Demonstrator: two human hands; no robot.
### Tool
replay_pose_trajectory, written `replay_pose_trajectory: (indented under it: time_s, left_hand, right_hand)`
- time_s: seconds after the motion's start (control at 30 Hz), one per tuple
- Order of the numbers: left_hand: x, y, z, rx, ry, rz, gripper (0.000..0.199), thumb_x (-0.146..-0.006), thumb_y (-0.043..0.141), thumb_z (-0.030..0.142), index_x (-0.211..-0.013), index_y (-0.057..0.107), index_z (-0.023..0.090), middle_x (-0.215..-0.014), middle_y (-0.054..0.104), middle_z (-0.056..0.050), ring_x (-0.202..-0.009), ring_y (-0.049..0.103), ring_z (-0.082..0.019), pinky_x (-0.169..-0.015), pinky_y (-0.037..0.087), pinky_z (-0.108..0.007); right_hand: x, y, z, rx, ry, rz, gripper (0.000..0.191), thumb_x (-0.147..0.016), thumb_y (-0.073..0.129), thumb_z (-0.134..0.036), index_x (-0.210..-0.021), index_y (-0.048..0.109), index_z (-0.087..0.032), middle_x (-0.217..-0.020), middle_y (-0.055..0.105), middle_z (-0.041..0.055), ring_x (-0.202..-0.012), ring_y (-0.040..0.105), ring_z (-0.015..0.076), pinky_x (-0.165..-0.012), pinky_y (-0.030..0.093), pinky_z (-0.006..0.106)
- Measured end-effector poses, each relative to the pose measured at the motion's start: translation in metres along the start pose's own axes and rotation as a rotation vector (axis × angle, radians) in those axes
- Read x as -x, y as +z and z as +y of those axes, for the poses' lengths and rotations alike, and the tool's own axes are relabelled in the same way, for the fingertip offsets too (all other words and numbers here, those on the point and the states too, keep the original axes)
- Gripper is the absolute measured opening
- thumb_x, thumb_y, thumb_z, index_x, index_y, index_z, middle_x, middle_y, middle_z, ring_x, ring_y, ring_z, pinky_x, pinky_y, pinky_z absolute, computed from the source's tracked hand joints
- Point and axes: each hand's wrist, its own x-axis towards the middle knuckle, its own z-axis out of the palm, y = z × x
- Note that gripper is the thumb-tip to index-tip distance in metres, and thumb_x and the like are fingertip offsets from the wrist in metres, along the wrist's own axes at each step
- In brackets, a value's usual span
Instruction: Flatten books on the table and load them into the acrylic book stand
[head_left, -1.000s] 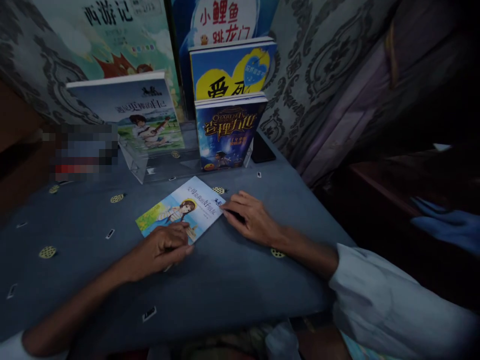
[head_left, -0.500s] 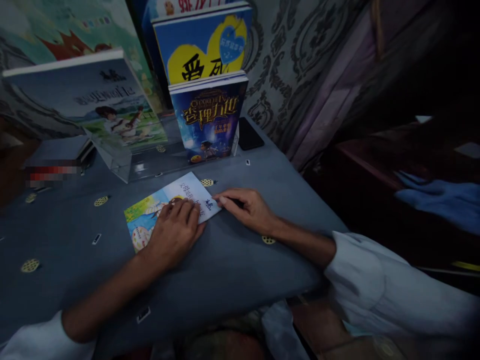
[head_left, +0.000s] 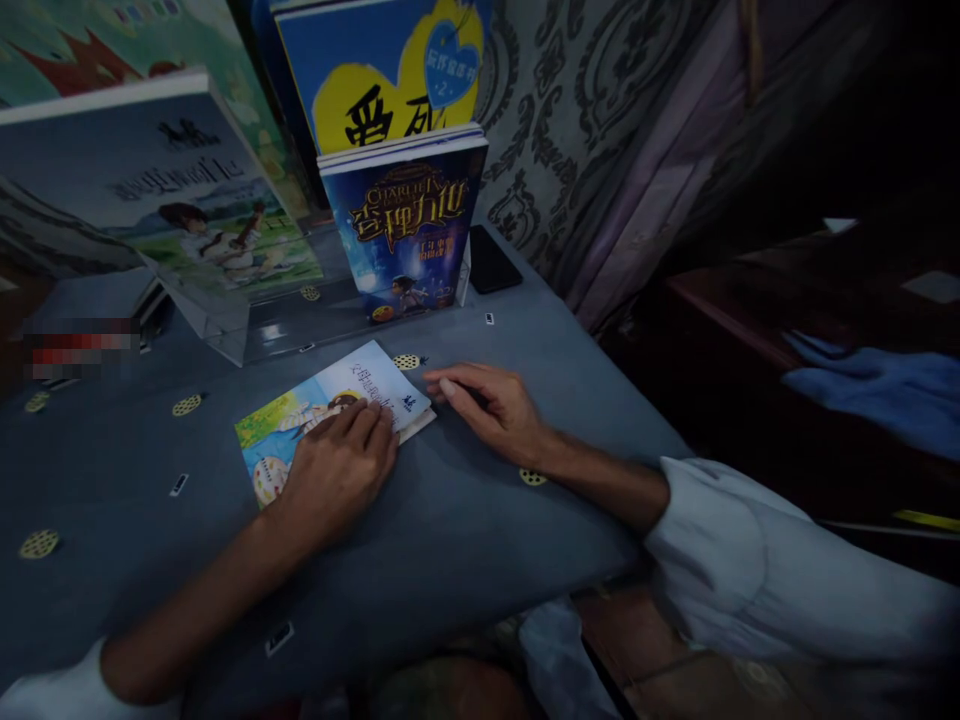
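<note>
A small picture book (head_left: 296, 412) with a pale blue, green and yellow cover lies at a slant on the table. My left hand (head_left: 341, 455) rests on its cover, open, fingers laid over the lower middle; its thumb is hidden. The right edge of the book shows pages a little parted under the cover. Just off that edge is my right hand (head_left: 495, 410), apart from the book, fingers loosely curved with a gap between thumb and forefinger. Nothing shows in it.
Clear stands hold a dark blue book (head_left: 409, 235) and a book with a guitar player (head_left: 217, 215). A yellow-and-blue book (head_left: 397, 75) stands behind. A black phone (head_left: 493, 262) lies near the grey table's (head_left: 450, 540) back edge. Blue cloth (head_left: 870, 390) lies at right.
My right hand has let go of the book's right corner and sits slightly away from it. My left hand stays on the cover. The view has shifted slightly.
</note>
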Motion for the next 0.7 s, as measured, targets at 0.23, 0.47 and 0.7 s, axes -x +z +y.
replay_pose_trajectory:
  time_s: [0.23,0.47,0.7]
  left_hand:
    - [0.001,0.001,0.004,0.004,-0.016,-0.005,0.036,-0.102,0.038,0.018,-0.104,0.073,0.009,-0.102,0.077,-0.015,-0.095,0.073,-0.025,-0.079,0.062,-0.036]
    - [0.006,-0.004,-0.019,0.122,-0.135,-0.259,0.028,-0.102,0.048,0.032,-0.106,0.07,0.016,-0.115,0.072,-0.013,-0.111,0.067,-0.03,-0.089,0.058,-0.043]
    - [0.014,-0.017,-0.051,0.067,-0.416,-0.562,0.04,-0.103,0.044,0.039,-0.138,0.055,0.024,-0.134,0.06,-0.013,-0.106,0.067,-0.03,-0.075,0.058,-0.038]
  right_hand:
    - [0.005,0.001,-0.003,0.051,-0.183,-0.04,0.024,-0.102,0.049,-0.02,-0.116,0.07,-0.017,-0.088,0.072,0.0045,-0.069,0.067,0.0123,-0.066,0.056,0.025]
    - [0.007,0.003,-0.003,0.207,-0.24,-0.209,0.024,-0.101,0.051,-0.018,-0.117,0.069,-0.016,-0.095,0.078,0.009,-0.084,0.074,0.0187,-0.074,0.059,0.03]
    - [-0.003,0.005,0.006,0.362,-0.231,-0.28,0.028,-0.104,0.044,-0.025,-0.116,0.069,-0.019,-0.102,0.077,0.0111,-0.093,0.072,0.0237,-0.081,0.061,0.04]
